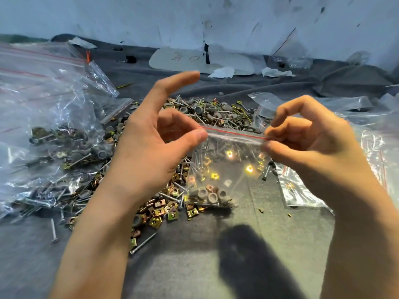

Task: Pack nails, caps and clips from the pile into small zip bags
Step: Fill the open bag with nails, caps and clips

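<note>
The left hand (151, 147) pinches the left end of the red-lined zip strip between the thumb and a bent finger, while the forefinger stands out straight and free. The right hand (313, 143) pinches the right end with curled fingers. Between them hangs the small clear plastic zip bag (226, 169), lifted above the grey cloth (194, 266). Steel nails, round grey caps and brass-coloured square clips lie in its bottom.

I cannot tell if the strip is closed along its whole length. The risk, as I judge it, is there: if only the two ends are pressed, the middle may stay open and the contents — heavy for such thin film — can spill when the bag is laid down. A nail point may also pierce the plastic.

Behind and beside the bag lies the loose pile of nails, caps and clips (216, 113). The large clear bags (54, 126) of hardware crowd the left and the flat small bags (302, 190) lie at the right — little free place for the finished bag.
</note>
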Available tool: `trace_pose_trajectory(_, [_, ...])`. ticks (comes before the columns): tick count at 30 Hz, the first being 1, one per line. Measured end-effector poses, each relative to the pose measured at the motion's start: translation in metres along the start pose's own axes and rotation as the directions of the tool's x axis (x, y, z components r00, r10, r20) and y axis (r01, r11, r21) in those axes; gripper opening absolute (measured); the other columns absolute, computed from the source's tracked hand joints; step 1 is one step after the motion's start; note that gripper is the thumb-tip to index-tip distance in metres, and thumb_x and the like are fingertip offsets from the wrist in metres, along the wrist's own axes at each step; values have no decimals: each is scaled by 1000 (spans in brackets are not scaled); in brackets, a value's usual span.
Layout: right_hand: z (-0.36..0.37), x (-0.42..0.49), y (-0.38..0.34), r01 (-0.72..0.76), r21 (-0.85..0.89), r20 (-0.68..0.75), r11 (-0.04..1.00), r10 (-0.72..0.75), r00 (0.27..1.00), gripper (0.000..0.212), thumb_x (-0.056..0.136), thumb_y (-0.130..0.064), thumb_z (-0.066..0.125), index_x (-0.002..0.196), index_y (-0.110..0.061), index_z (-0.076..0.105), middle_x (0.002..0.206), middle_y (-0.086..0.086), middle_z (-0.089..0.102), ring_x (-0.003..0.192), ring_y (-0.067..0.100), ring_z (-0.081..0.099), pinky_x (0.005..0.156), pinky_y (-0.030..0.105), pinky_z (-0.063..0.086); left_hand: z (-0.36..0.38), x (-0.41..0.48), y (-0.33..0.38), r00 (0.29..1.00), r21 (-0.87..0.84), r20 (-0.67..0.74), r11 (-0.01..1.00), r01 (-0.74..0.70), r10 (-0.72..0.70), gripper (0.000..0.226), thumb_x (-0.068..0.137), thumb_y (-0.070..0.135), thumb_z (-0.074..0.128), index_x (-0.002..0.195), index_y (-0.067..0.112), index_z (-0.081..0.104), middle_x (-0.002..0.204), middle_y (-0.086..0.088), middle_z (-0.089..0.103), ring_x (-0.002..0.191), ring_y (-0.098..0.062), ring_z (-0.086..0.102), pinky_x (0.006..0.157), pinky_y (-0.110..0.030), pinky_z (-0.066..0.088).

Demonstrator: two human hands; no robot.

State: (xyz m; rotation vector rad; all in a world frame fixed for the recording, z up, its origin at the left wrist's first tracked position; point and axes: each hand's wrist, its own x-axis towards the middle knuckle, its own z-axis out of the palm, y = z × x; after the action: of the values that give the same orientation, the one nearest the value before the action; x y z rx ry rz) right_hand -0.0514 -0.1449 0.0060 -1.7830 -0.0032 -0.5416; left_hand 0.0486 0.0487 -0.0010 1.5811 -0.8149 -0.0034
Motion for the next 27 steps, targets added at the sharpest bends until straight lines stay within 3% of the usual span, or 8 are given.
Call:
trace_pose_trajectory(5, [2, 0, -1, 5, 14, 68, 1000, -5, 998, 33, 69, -1, 69, 88, -25, 58, 72, 0, 61, 65, 9, 59, 58, 17, 47, 2, 0, 0, 999, -45, 17, 999, -31, 32, 71, 77, 8, 71, 134, 42, 44, 79, 1, 70, 75, -9, 67, 74, -17, 52])
trace_pose_trajectory(10, [10, 2, 4, 99, -95, 83, 991, -91, 992, 40, 77, 13, 67, 100, -18, 61, 73, 1, 55, 65, 4, 56, 63, 12, 43, 9, 1, 1, 998, -55, 46, 997, -49, 51, 64, 79, 8, 67, 128, 43, 47, 79, 5, 66, 73, -4, 63, 72, -15, 50])
trace_pose_trajectory(13, [4, 1, 3, 131, -88, 90, 987, -123, 988, 43, 76, 7, 70, 106, -23, 64, 70, 1, 54, 62, 3, 57, 63, 11, 43, 8, 1, -1, 997, -56, 60, 997, -43, 47, 63, 80, 10, 69, 129, 41, 48, 80, 6, 67, 74, -4, 64, 75, -17, 51])
trace_pose_trajectory(16, [3, 0, 3, 116, -82, 95, 990, -108, 990, 38, 74, 6, 72, 100, -21, 67, 68, 0, 57, 63, 4, 59, 63, 11, 45, 9, 2, -2, 996, -40, 74, 998, -48, 51, 63, 81, 11, 70, 132, 40, 46, 82, 5, 67, 81, -5, 66, 84, -20, 50])
trace_pose_trajectory(20, [11, 1, 3, 48, -63, 94, 997, -42, 995, 11, 72, -7, 76, 76, -16, 70, 68, 1, 68, 62, 6, 61, 61, 14, 47, 12, 2, -1, 993, -29, 96, 997, -72, 75, 64, 82, 9, 70, 133, 39, 44, 84, 2, 69, 91, -15, 69, 98, -35, 50])
trace_pose_trajectory(23, [14, 3, 4, 63, -135, 79, 989, -53, 995, 11, 73, -11, 77, 72, -16, 67, 64, -4, 65, 59, 4, 57, 58, 15, 44, 14, 2, 0, 991, -23, 99, 996, -88, 90, 65, 81, 8, 69, 132, 41, 44, 84, 1, 68, 96, -21, 68, 100, -43, 50])
trace_pose_trajectory(27, [17, 2, 3, 98, -146, 76, 984, -88, 993, 9, 74, -13, 70, 70, -20, 66, 61, -11, 62, 55, -1, 55, 55, 9, 40, 14, 3, 0, 989, -16, 98, 994, -112, 113, 63, 82, 6, 68, 132, 35, 44, 82, 0, 65, 97, -23, 67, 103, -42, 47])
